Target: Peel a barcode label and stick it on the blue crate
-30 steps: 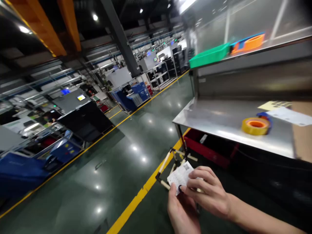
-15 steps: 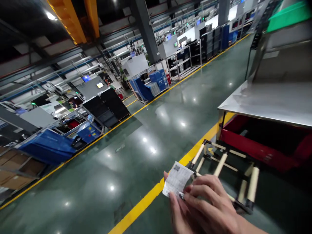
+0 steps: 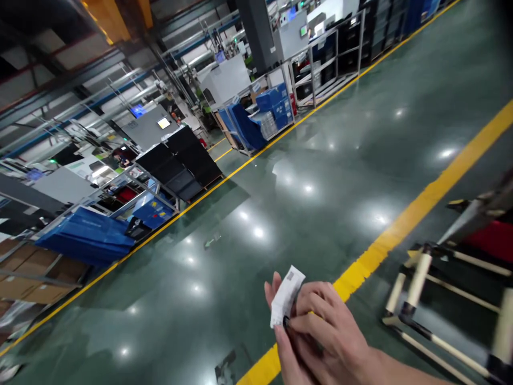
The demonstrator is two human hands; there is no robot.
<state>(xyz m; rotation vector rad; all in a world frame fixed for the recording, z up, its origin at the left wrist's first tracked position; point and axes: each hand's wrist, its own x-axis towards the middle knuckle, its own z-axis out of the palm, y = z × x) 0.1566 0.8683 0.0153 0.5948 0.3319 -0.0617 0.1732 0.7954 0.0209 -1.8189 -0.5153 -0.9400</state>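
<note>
Both of my hands meet low in the middle of the view over a small white printed label [image 3: 285,295] with a square code at its top corner. My left hand [image 3: 282,347] lies beneath it, fingers up behind the paper. From the right, my right hand [image 3: 326,334] closes over the label's lower part, thumb and fingers pinching it. A small dark thing shows at the label's lower edge, between the fingers; what it is cannot be made out.
A glossy green floor with a yellow line [image 3: 404,224] runs diagonally. A low frame of pale tubes [image 3: 417,283] stands at the right, with a red bin [image 3: 489,240] behind it. Blue crates [image 3: 264,109], black racks [image 3: 180,163] and machines line the far left side.
The view has swung left, so the steel table with its tape roll left the picture. My hands stayed together on the label, which now stands more edge-on.
</note>
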